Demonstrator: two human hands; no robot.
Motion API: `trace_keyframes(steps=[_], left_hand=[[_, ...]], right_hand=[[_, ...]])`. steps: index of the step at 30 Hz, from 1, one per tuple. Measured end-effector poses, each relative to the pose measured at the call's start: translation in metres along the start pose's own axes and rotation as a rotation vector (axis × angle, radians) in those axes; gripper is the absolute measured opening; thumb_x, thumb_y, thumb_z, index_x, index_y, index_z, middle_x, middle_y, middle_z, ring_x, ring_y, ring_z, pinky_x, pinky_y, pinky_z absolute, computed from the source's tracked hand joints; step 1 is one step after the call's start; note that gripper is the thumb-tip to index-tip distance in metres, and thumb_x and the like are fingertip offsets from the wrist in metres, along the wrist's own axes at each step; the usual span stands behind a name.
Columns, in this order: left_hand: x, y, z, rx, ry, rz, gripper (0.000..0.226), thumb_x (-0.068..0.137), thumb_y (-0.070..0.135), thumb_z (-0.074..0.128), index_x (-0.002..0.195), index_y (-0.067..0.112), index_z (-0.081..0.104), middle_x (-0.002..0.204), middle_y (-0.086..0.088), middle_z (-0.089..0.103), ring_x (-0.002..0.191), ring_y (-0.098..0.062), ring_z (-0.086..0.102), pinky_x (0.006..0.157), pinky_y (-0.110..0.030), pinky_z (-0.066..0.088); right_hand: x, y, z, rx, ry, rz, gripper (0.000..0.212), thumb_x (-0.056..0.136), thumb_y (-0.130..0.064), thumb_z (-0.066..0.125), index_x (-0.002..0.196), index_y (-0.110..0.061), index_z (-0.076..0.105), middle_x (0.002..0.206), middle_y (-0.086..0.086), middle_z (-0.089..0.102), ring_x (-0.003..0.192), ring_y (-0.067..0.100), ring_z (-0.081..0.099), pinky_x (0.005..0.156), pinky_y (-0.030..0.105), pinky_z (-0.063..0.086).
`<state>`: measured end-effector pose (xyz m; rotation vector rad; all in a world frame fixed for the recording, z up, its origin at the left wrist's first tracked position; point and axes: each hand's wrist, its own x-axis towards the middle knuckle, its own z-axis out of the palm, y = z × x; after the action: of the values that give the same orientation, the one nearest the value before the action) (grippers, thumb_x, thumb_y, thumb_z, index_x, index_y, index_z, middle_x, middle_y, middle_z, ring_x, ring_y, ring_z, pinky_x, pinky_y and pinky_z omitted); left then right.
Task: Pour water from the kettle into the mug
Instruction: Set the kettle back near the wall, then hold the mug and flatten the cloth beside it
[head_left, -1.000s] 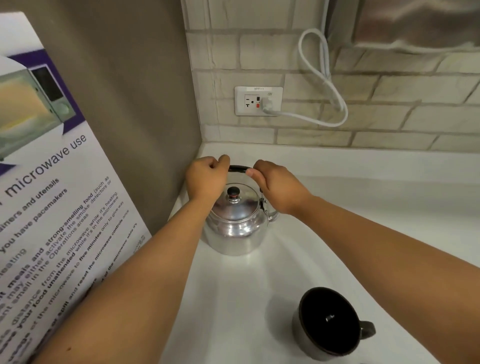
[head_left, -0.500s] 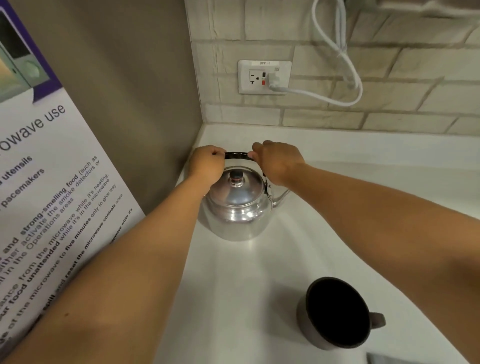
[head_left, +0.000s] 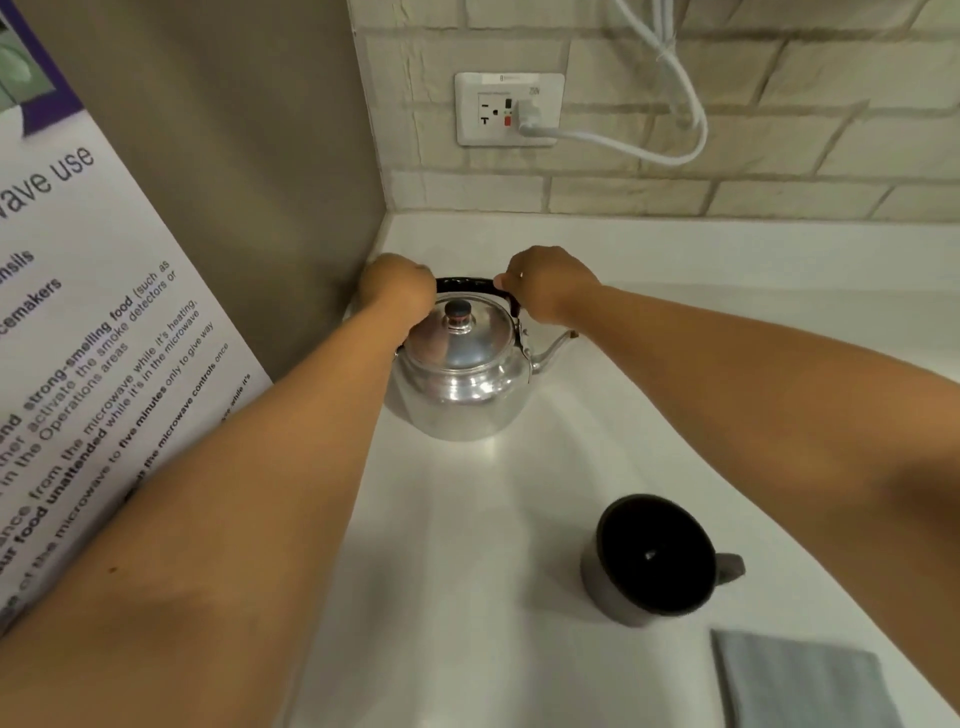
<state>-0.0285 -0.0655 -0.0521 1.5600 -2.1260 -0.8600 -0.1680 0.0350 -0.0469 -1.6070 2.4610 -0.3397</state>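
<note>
A shiny metal kettle (head_left: 460, 384) with a black-knobbed lid stands on the white counter in the back left corner, its spout pointing right. Its black arched handle (head_left: 465, 285) is upright. My left hand (head_left: 397, 283) is closed around the handle's left end and my right hand (head_left: 548, 283) grips the right end. A dark mug (head_left: 649, 561) stands in front and to the right of the kettle, handle to the right, and its inside looks dark.
A grey folded cloth (head_left: 802, 680) lies at the front right. A microwave-use poster (head_left: 78, 322) leans on the left wall. A wall outlet (head_left: 509, 109) with a white cord (head_left: 680, 104) plugged in is on the brick backsplash.
The view has shifted downward, bringing the cloth into sight. My hands have spread slightly apart along the handle. The kettle still rests on the counter.
</note>
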Motion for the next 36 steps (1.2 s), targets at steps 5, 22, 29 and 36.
trace_keyframes(steps=[5, 22, 29, 36], left_hand=[[-0.058, 0.016, -0.012, -0.197, 0.342, 0.334, 0.033, 0.094, 0.024, 0.052, 0.121, 0.009, 0.063, 0.123, -0.012, 0.061, 0.116, -0.027, 0.054, 0.098, -0.027, 0.041], [-0.298, -0.069, 0.093, -0.484, -0.435, 0.381, 0.124, 0.049, 0.048, 0.090, 0.150, 0.027, 0.020, 0.151, 0.009, 0.036, 0.137, -0.006, 0.037, 0.108, -0.020, 0.037], [-0.292, -0.043, 0.104, -0.497, -0.305, 0.419, 0.117, 0.046, 0.048, 0.091, 0.142, 0.030, 0.028, 0.133, 0.016, 0.050, 0.121, 0.009, 0.047, 0.094, 0.000, 0.034], [-0.286, -0.046, 0.098, -0.481, -0.186, 0.434, 0.071, 0.055, 0.038, 0.091, 0.114, 0.037, 0.052, 0.105, 0.030, 0.062, 0.101, 0.015, 0.056, 0.076, 0.001, 0.040]], right_hand=[[-0.062, 0.015, -0.036, 0.211, 0.154, 0.020, 0.032, 0.091, -0.035, 0.053, 0.105, -0.011, 0.068, 0.110, 0.006, 0.067, 0.101, 0.024, 0.059, 0.087, 0.035, 0.049], [-0.408, 0.088, 0.089, 0.159, 0.186, 0.216, 0.035, 0.096, -0.019, 0.046, 0.128, -0.009, 0.052, 0.129, 0.008, 0.055, 0.119, 0.026, 0.047, 0.102, 0.031, 0.038], [-0.387, 0.100, 0.107, -0.040, 0.028, 0.171, 0.061, 0.091, -0.048, -0.003, 0.148, -0.027, -0.009, 0.159, -0.008, -0.007, 0.146, 0.012, -0.013, 0.119, 0.037, -0.009], [-0.312, 0.123, 0.107, -0.052, 0.048, 0.187, 0.057, 0.099, -0.041, 0.010, 0.151, -0.020, -0.001, 0.161, -0.002, 0.001, 0.147, 0.019, -0.005, 0.116, 0.041, -0.009]])
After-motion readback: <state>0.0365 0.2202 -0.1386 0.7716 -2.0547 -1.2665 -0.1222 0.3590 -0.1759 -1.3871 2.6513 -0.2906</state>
